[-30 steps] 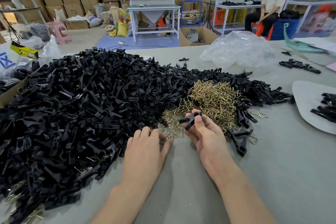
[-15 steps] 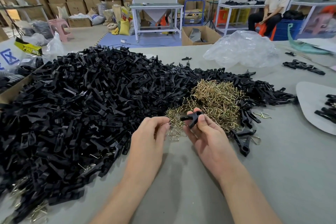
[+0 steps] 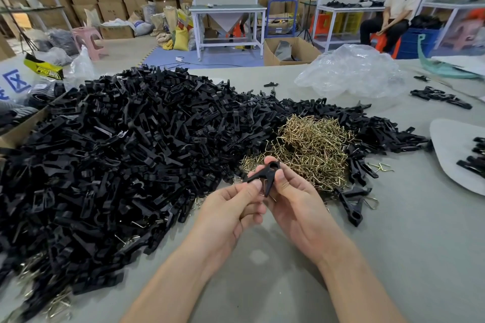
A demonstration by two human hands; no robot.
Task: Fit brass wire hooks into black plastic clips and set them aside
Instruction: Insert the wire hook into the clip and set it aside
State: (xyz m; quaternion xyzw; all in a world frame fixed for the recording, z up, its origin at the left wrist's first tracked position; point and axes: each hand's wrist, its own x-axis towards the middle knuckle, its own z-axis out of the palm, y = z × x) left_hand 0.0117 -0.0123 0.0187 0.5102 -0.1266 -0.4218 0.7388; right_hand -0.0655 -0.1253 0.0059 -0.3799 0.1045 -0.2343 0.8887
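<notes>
Head view: both hands meet above the table [image 3: 393, 244], just in front of the pile of brass hooks [image 3: 309, 149]. The right hand [image 3: 296, 202] grips one black clip [image 3: 265, 173] between thumb and fingers. The left hand [image 3: 231, 207] — among the hooks half a second ago — has risen to it, fingers curled, pinching the clip's lower arm. Whether a hook sits in that pinch is unclear. Fitting appears to be starting — this clip is not yet set aside.
</notes>
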